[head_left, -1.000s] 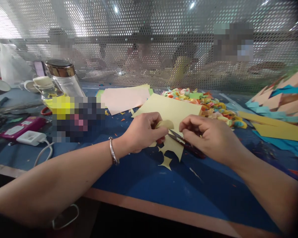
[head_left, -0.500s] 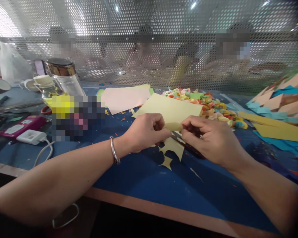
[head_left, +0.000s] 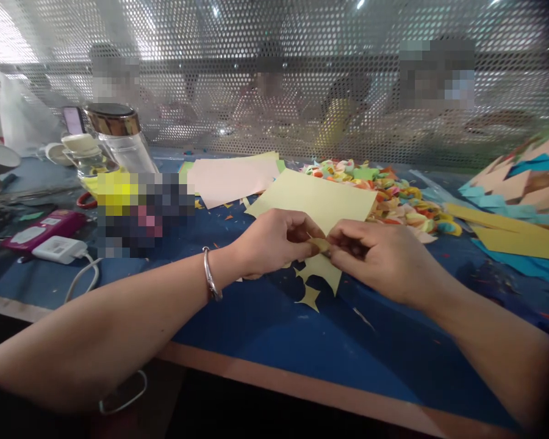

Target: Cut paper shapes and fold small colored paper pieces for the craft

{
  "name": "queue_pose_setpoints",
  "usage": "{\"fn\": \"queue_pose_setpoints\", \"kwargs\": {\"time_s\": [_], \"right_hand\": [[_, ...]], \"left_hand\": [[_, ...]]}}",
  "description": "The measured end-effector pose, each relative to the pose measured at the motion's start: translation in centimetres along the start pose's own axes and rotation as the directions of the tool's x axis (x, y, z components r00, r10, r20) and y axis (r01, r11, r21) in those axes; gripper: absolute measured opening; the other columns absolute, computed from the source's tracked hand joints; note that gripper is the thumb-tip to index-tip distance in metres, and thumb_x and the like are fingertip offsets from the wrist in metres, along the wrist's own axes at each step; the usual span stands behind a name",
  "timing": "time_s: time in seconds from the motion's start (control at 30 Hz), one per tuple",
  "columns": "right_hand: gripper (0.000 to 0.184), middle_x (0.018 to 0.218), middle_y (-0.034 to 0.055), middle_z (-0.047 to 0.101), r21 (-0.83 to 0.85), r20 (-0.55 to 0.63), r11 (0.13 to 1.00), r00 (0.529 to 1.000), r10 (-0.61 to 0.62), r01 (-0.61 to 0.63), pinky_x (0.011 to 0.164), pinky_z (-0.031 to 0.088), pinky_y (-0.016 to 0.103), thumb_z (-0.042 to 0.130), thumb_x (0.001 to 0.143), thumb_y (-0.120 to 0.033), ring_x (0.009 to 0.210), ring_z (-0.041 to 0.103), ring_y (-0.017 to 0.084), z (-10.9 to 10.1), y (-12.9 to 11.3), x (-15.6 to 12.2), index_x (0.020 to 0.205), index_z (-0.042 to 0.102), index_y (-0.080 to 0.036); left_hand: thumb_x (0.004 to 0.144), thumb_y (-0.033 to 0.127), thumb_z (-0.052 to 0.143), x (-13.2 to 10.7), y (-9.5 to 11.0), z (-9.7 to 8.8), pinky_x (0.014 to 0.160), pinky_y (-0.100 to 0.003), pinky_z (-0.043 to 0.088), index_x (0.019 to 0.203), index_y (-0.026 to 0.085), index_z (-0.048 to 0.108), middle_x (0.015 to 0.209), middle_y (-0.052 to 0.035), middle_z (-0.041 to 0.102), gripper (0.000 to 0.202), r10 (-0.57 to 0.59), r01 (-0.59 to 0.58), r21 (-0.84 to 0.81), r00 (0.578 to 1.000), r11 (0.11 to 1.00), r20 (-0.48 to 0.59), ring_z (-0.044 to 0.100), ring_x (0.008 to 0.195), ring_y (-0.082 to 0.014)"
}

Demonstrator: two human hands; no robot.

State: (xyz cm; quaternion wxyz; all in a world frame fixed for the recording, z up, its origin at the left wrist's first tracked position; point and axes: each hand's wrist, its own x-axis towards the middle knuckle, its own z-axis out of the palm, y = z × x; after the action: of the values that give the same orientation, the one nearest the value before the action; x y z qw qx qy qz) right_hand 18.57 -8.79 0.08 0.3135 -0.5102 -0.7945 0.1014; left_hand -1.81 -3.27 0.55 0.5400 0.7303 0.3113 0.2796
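My left hand (head_left: pixel 279 242), with a silver bracelet on its wrist, pinches a small piece of pale yellow paper (head_left: pixel 320 244). Fingertips of my right hand (head_left: pixel 384 256) are closed on the same piece from the other side, so both hands meet on it. Behind them lies a larger pale yellow sheet (head_left: pixel 320 198). Below the fingers is a yellow sheet with curved cut-outs along its edge (head_left: pixel 327 274), beside a small star-like scrap (head_left: pixel 310 297). My fingers hide part of the small piece.
Beyond my right hand is a heap of coloured paper pieces (head_left: pixel 402 204). A pink sheet (head_left: pixel 231 180) tops a paper stack. Bottles, including a gold-lidded one (head_left: pixel 114 125), and a white charger (head_left: pixel 59 250) stand left. Folded paper work (head_left: pixel 521 183) is at right, a perforated screen (head_left: pixel 238 103) behind.
My hands have come closer together, fingertips now meeting on the small paper piece. The scissors seen under my right hand earlier no longer show.
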Motion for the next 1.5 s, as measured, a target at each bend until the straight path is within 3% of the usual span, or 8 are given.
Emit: {"fn": "queue_pose_setpoints", "kwargs": {"time_s": [0.13, 0.23, 0.4, 0.53, 0.77, 0.9, 1.17, 1.5], "right_hand": [[0.011, 0.061, -0.0025, 0.063, 0.021, -0.102, 1.000, 0.995, -0.018, 0.020, 0.049, 0.043, 0.025, 0.062, 0.092, -0.027, 0.050, 0.055, 0.012, -0.2, -0.1, -0.1, 0.082, 0.065, -0.023], [0.005, 0.066, -0.0022, 0.063, -0.058, -0.189, 0.991, 0.973, -0.129, 0.120, 0.050, 0.045, 0.024, 0.063, 0.093, -0.024, 0.051, 0.056, 0.011, -0.1, -0.3, -0.1, 0.088, 0.066, -0.023], [0.009, 0.083, 0.0006, 0.069, -0.137, -0.146, 0.948, 0.941, -0.305, 0.286, 0.053, 0.047, 0.025, 0.062, 0.096, -0.017, 0.053, 0.058, 0.010, 0.2, -0.4, -0.2, 0.103, 0.067, -0.021], [0.015, 0.088, 0.0014, 0.069, -0.158, -0.127, 0.933, 0.931, -0.343, 0.322, 0.054, 0.048, 0.026, 0.062, 0.097, -0.015, 0.052, 0.058, 0.009, 0.3, -0.2, -0.2, 0.109, 0.067, -0.021], [0.014, 0.087, 0.0015, 0.068, -0.157, -0.135, 0.925, 0.921, -0.366, 0.345, 0.057, 0.049, 0.026, 0.063, 0.099, -0.015, 0.055, 0.059, 0.010, 0.1, -0.4, -0.2, 0.110, 0.067, -0.022], [0.013, 0.087, 0.0017, 0.069, -0.148, -0.131, 0.923, 0.919, -0.373, 0.354, 0.057, 0.050, 0.025, 0.064, 0.099, -0.016, 0.057, 0.062, 0.011, 0.1, -0.3, -0.1, 0.110, 0.068, -0.021], [0.012, 0.084, 0.0007, 0.067, -0.117, -0.107, 0.929, 0.925, -0.364, 0.352, 0.055, 0.049, 0.024, 0.065, 0.098, -0.017, 0.059, 0.063, 0.011, 0.1, -0.2, -0.2, 0.109, 0.068, -0.021], [0.007, 0.083, 0.0010, 0.067, -0.086, -0.122, 0.938, 0.931, -0.343, 0.335, 0.057, 0.048, 0.027, 0.063, 0.101, -0.021, 0.060, 0.060, 0.012, -0.1, -0.5, 0.0, 0.100, 0.069, -0.022]], "left_hand": [[0.083, 0.007, 0.077, 0.0, 0.1, 0.1, 0.064, -0.021, 0.051, 0.077, 0.013, 0.064, 0.066, 0.0013, 0.068, 0.015, -0.131, 0.120, -0.257, 0.991, 0.959, -0.026, 0.063, 0.060, -0.0066], [0.086, 0.005, 0.073, 0.0, 0.4, 0.2, 0.066, -0.024, 0.056, 0.077, 0.015, 0.059, 0.065, 0.0002, 0.070, 0.020, -0.261, 0.200, -0.455, 0.962, 0.868, -0.075, 0.067, 0.058, -0.0089], [0.091, 0.004, 0.070, 0.1, 0.9, 0.3, 0.068, -0.025, 0.059, 0.075, 0.016, 0.055, 0.068, -0.0003, 0.071, 0.025, -0.412, 0.287, -0.609, 0.908, 0.739, -0.072, 0.068, 0.055, -0.0087], [0.091, 0.003, 0.070, 0.2, 0.8, 0.3, 0.072, -0.026, 0.061, 0.077, 0.015, 0.057, 0.069, -0.0001, 0.072, 0.023, -0.425, 0.303, -0.634, 0.904, 0.711, -0.045, 0.071, 0.058, -0.0095], [0.092, 0.001, 0.067, 0.3, 0.8, 0.3, 0.064, -0.020, 0.057, 0.076, 0.015, 0.059, 0.066, 0.0000, 0.072, 0.023, -0.415, 0.276, -0.677, 0.909, 0.683, -0.048, 0.074, 0.062, -0.0098], [0.091, 0.000, 0.067, 0.2, 0.9, 0.5, 0.058, -0.017, 0.053, 0.072, 0.015, 0.058, 0.061, 0.0008, 0.071, 0.026, -0.407, 0.258, -0.668, 0.910, 0.697, -0.073, 0.073, 0.057, -0.0086], [0.090, 0.002, 0.068, 0.1, 0.9, 0.7, 0.059, -0.018, 0.052, 0.069, 0.015, 0.057, 0.061, -0.0001, 0.071, 0.027, -0.403, 0.248, -0.648, 0.910, 0.721, -0.100, 0.071, 0.056, -0.0084], [0.090, 0.004, 0.068, 0.1, 0.9, 0.7, 0.053, -0.017, 0.046, 0.069, 0.013, 0.063, 0.064, -0.0006, 0.071, 0.023, -0.398, 0.294, -0.593, 0.916, 0.750, -0.049, 0.066, 0.050, -0.0063]]}}
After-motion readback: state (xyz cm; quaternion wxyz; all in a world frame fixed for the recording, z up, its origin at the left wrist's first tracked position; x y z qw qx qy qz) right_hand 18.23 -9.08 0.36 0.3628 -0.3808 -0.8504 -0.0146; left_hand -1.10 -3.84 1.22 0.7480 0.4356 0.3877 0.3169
